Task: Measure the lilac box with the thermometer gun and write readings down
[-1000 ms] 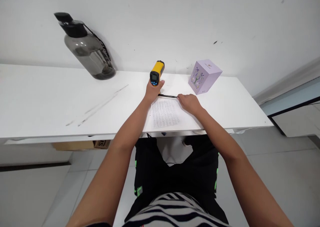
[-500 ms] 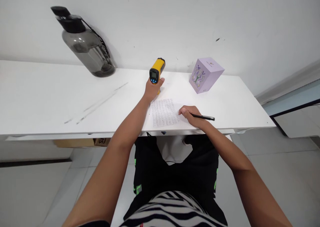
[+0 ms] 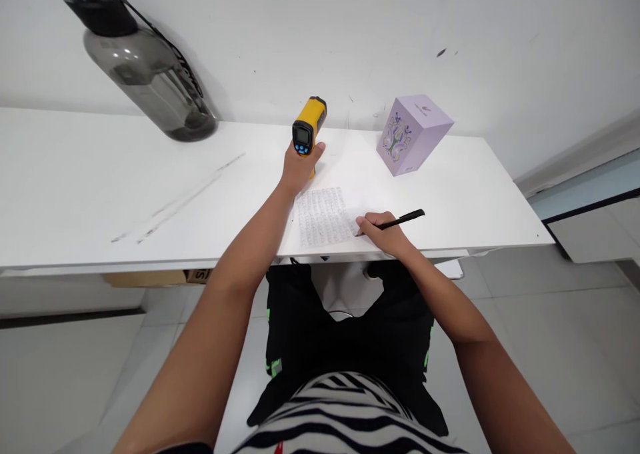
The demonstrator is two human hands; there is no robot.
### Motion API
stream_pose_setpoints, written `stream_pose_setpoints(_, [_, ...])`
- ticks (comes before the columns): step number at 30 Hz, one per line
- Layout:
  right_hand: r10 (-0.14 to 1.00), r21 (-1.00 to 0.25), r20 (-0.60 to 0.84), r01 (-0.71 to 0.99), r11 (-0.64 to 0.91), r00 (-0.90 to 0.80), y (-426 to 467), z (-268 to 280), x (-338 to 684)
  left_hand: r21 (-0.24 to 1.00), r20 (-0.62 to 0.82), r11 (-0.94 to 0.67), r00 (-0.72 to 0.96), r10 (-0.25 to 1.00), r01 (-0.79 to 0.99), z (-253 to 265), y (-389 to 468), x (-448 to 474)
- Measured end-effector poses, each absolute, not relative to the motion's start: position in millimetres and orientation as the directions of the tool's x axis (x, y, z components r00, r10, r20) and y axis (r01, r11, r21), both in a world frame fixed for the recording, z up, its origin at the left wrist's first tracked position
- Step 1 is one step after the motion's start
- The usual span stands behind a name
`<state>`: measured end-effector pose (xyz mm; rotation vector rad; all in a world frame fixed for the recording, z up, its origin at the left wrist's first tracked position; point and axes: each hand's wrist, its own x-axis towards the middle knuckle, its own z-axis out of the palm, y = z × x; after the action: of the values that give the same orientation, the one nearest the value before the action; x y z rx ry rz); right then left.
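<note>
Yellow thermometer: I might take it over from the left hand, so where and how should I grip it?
Probably grip the thermometer by the sides of its barrel, from above: the left hand wraps the handle below, while the barrel sticks out uncovered, its screen at the near end.

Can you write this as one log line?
left hand: holds yellow device | right hand: holds black pen beside handwriting | lilac box: on table

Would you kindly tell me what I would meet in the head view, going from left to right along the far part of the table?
Water bottle → yellow thermometer → purple box. I leave out the left hand, as it overlaps the yellow thermometer.
</note>
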<state>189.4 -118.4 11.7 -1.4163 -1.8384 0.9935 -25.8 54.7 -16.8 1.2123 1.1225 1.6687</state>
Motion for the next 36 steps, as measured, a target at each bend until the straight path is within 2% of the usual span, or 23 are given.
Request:
stream_pose_setpoints(3, [0.967,-0.832,0.007,0.535,0.147,-0.255,-117.6,9.8,189.0,0.955,0.262,-0.282,-0.184,0.947,-0.092,-16.1,53.3,-27.4])
stream_pose_setpoints(7, [0.970,-0.832,0.012,0.536,0.144,-0.242,-118.1,9.3,187.7,0.953,0.277,-0.297,-0.215,0.937,-0.064,-15.7,53.4,-27.7])
stream_pose_setpoints(13, [0.972,-0.839,-0.011,0.531,0.120,-0.237,-119.0,10.1,186.8,0.951,0.243,-0.274,-0.203,0.949,-0.141,-17.3,56.2,-26.5])
stream_pose_setpoints(19, [0.976,-0.858,-0.021,0.505,0.094,-0.218,-119.0,12.6,187.7,0.953,0.236,-0.268,-0.208,0.949,-0.142,-19.5,55.6,-27.8])
stream_pose_setpoints(24, [0.977,-0.846,-0.009,0.522,0.107,-0.214,-118.3,10.7,187.9,0.950,0.269,-0.294,-0.205,0.941,-0.102,-18.1,54.2,-26.8])
stream_pose_setpoints(30, [0.975,-0.843,-0.003,0.524,0.116,-0.221,-117.8,10.6,187.8,0.950,0.237,-0.272,-0.209,0.949,-0.154,-19.8,56.4,-27.3])
stream_pose_setpoints(36, [0.967,-0.838,-0.010,0.529,0.132,-0.256,-116.6,11.7,188.2,0.948,0.297,-0.311,-0.169,0.940,-0.061,-20.2,56.3,-29.5])
